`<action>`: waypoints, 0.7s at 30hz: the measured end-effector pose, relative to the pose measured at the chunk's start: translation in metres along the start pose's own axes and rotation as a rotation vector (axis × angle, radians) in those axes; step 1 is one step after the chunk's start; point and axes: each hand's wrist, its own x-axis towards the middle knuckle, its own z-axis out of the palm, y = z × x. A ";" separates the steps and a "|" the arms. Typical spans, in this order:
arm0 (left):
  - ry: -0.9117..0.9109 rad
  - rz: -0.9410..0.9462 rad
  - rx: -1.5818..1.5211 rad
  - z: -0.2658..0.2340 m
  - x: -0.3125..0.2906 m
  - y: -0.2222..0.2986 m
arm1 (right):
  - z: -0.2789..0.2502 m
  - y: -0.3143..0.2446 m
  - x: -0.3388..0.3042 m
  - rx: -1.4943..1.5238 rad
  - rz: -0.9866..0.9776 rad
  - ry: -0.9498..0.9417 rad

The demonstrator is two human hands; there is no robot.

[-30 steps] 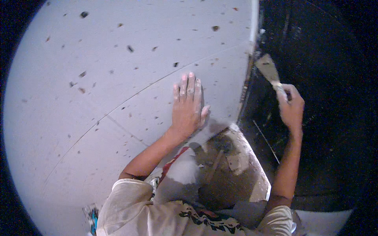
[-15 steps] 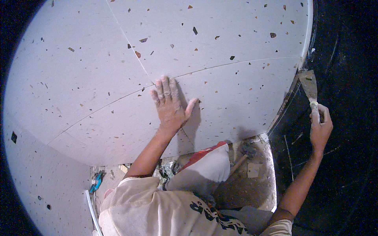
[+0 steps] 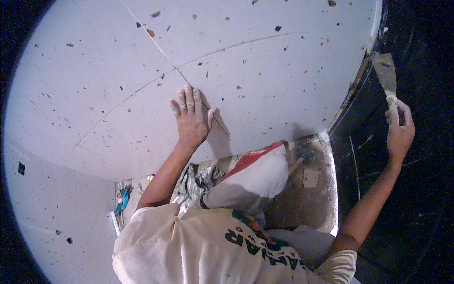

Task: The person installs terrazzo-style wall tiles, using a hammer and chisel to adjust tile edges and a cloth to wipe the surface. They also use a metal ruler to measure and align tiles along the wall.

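While the left hand (image 3: 193, 123) is lying flat near 10 o'clock on the speckled white panel (image 3: 279, 99), fingers slightly spread, gripping nothing, it risks skidding: the fingers are looking dusty. At 3 o'clock the right hand (image 3: 401, 130) is closing its fingers round the scraper (image 3: 388, 78). Hold is looking light, so a snag could be twisting the tool loose. Its blade is sitting at 2 o'clock, pointing toward 11, just beside the rough edge strip (image 3: 351, 92); can't tell if it's touching. Slip toward 9: panel edge could be chipping. Slip toward 3: dark surface (image 3: 421, 208) could be getting scratched.

Vs half a second ago: view is shifting, so the seam crossing (image 3: 175, 67) is showing higher. Left hand is resting lower against it, fingertips below the crossing rather than at it. Blade is staying beside the edge, same grip.
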 end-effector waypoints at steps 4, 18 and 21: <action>-0.118 0.005 -0.026 0.039 -0.051 0.009 | 0.004 0.009 -0.001 -0.016 -0.028 -0.026; -0.533 0.130 -0.135 0.094 -0.160 0.056 | 0.007 0.015 -0.010 -0.043 -0.004 -0.035; -0.643 0.228 -0.053 0.096 -0.166 0.060 | 0.008 0.022 -0.010 -0.042 0.034 -0.055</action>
